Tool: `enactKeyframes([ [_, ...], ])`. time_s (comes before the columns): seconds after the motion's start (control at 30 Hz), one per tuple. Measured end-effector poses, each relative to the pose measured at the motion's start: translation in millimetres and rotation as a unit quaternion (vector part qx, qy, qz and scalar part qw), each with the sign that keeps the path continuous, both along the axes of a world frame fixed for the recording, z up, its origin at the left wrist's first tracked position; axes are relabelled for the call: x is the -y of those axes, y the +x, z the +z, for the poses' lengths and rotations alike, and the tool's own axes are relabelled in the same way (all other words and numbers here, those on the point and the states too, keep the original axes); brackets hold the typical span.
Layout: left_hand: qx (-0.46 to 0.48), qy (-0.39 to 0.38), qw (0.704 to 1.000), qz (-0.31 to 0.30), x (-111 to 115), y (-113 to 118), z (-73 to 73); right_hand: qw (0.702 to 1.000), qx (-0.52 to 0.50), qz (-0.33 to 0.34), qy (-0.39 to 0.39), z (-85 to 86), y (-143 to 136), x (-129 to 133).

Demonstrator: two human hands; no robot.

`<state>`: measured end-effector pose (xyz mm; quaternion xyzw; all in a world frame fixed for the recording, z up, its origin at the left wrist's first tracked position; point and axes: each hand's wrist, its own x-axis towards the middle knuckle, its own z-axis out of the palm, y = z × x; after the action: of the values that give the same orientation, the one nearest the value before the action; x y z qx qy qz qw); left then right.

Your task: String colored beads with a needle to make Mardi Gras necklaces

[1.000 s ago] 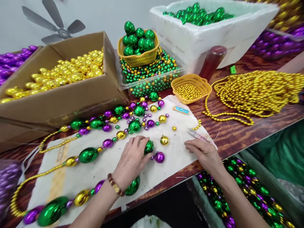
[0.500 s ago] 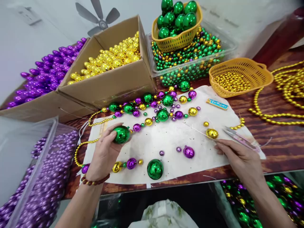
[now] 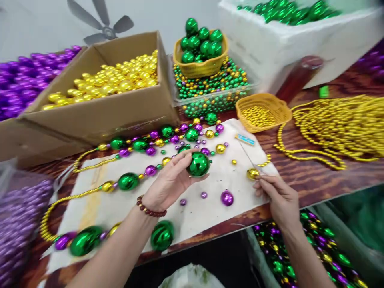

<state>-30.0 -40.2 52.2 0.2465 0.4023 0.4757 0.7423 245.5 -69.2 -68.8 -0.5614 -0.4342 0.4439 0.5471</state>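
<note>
My left hand (image 3: 177, 176) holds a large shiny green ball bead (image 3: 198, 164) between thumb and fingers, raised over the white cloth (image 3: 126, 214). The thumb and fingers of my right hand (image 3: 276, 192) pinch a long thin needle (image 3: 247, 153), which slants up and left. Close by those fingers is a gold ball bead (image 3: 253, 173). A strung bead garland (image 3: 129, 181) of green, purple and gold balls runs across the cloth behind my left hand. Loose on the cloth are a purple ball (image 3: 227, 197), a second green ball (image 3: 162, 235) and several small beads.
Boxes of purple balls (image 3: 27, 82) and gold balls (image 3: 120, 80) stand at the back left. Behind the cloth is a clear tub (image 3: 216, 96) of small beads with a yellow basket (image 3: 198, 70) on it. Gold bead strands (image 3: 339, 128) lie right, before a white foam box (image 3: 294, 44).
My left hand has moved right with the green ball, toward my right hand. The view has swung to the right, showing the foam box. My right hand still pinches the needle, which points more steeply upward.
</note>
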Motion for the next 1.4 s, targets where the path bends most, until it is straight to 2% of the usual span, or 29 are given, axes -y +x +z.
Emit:
enactKeyframes([
  [0.1,0.001,-0.016,0.999,-0.038,-21,21,-5.8,0.998,-0.057,0.009,-0.003,3.3,4,-6],
  [0.23,0.023,-0.021,0.997,-0.074,-44,44,-16.7,0.999,-0.046,0.023,0.011,6.7,4,-9],
  [0.4,0.034,0.006,0.995,-0.096,-56,61,-20.0,0.996,-0.038,0.077,0.011,5.1,3,-9],
  [0.53,0.026,0.017,0.995,-0.09,-61,67,-22.6,0.995,-0.051,0.088,0.02,3.1,4,-7],
  [0.67,-0.035,0.062,0.997,-0.027,-70,73,-23.7,0.995,-0.053,0.083,0.034,-0.2,6,-4],
  [0.77,-0.036,0.092,0.995,0.001,-81,76,-17.8,0.995,-0.03,0.088,0.041,-2.3,8,-3],
  [1.0,-0.011,0.073,0.997,0.02,-101,81,-3.0,0.996,-0.01,0.073,0.057,2.0,5,-6],
  [1.23,-0.012,0.079,0.997,0.003,-105,85,-5.1,0.997,-0.026,0.05,0.057,2.5,4,-8],
  [1.4,-0.01,0.061,0.998,-0.004,-104,81,-6.9,0.996,-0.008,0.066,0.053,3.2,6,-9],
])
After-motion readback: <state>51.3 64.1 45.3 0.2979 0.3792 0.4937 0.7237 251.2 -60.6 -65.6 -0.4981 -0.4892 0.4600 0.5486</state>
